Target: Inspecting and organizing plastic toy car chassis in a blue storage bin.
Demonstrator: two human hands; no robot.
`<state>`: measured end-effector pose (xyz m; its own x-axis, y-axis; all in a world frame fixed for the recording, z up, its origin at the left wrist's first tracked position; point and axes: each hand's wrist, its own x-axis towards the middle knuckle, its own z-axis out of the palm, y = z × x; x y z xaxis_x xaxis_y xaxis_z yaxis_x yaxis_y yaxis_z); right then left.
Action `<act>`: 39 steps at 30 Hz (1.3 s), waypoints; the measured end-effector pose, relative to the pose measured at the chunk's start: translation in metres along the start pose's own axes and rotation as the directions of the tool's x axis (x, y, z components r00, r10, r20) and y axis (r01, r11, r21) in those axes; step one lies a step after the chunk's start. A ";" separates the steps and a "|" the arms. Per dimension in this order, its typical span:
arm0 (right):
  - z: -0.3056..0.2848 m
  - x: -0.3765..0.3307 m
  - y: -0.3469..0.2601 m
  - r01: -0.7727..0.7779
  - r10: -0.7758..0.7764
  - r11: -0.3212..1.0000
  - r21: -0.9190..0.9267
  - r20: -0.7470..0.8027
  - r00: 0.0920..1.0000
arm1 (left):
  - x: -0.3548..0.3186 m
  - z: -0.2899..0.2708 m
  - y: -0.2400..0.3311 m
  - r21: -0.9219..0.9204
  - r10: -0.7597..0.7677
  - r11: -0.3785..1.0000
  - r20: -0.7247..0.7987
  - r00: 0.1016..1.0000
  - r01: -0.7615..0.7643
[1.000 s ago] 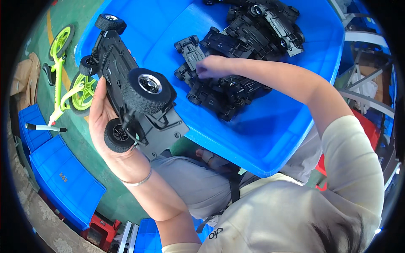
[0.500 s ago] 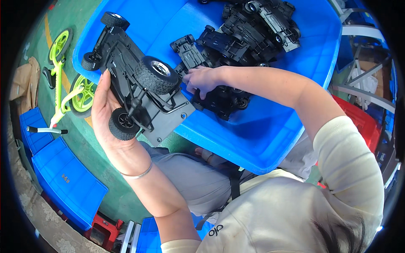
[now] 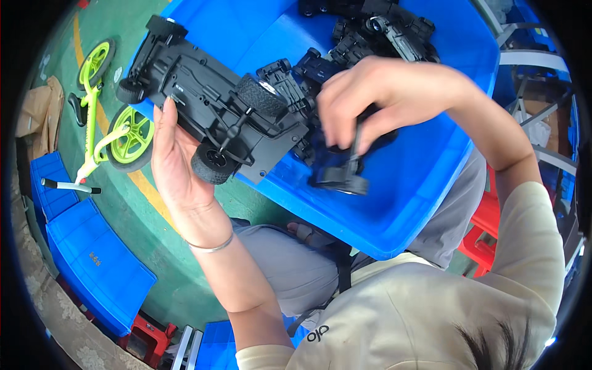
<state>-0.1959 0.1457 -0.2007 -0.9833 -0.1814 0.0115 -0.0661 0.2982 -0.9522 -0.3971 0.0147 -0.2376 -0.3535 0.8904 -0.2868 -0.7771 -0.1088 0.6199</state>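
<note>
Left hand (image 3: 185, 166): closed around the underside of a black toy car chassis (image 3: 213, 114), palm cupping it, thumb lying along the side, centre-left of frame; thin metal bangle (image 3: 209, 246) on the wrist.
Right hand (image 3: 376, 98): fingers pinched on a small black wheel-and-axle part (image 3: 342, 176), lifted just above the bin floor, centre of frame.
Chassis: tilted, belly up, held over the near left rim of the bin; matte moulded plastic, ribbed and slotted, thin suspension rods showing.
Wheels: three knobbly rubber tyres seen fitted (fourth corner not clear).
Progress, as a judgement: chassis largely built; part in right hand apart from it, not yet joined.
Blue bin (image 3: 394, 228): smooth glossy plastic, rounded corners, filling upper centre and right.
Loose car parts (image 3: 376, 28): heap of black plastic pieces at the top of the bin, well apart from the chassis.
Balance bike (image 3: 108, 123): lime green frame, black tyres, lying on the green floor at upper left.
Blue lids (image 3: 92, 265): flat, stacked at lower left.
</note>
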 end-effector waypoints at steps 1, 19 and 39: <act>-0.010 -0.006 -0.008 0.044 -0.042 0.998 0.054 -0.044 0.998 | 0.001 0.002 -0.002 -0.003 0.035 0.999 -0.009 0.999 -0.035; -0.088 0.047 -0.004 -0.417 0.535 0.800 0.432 -0.199 0.821 | -0.003 0.042 -0.048 0.309 -0.110 0.945 0.001 0.994 0.104; -0.070 0.077 -0.003 -0.508 0.133 0.740 -0.440 -0.645 0.753 | -0.001 0.045 -0.042 0.284 -0.107 0.951 -0.080 0.991 0.125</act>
<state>-0.2830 0.1963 -0.1757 -0.8583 0.5072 0.0784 0.3761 0.7255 -0.5764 -0.3407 0.0382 -0.2309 -0.3090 0.8589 -0.4084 -0.6351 0.1334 0.7609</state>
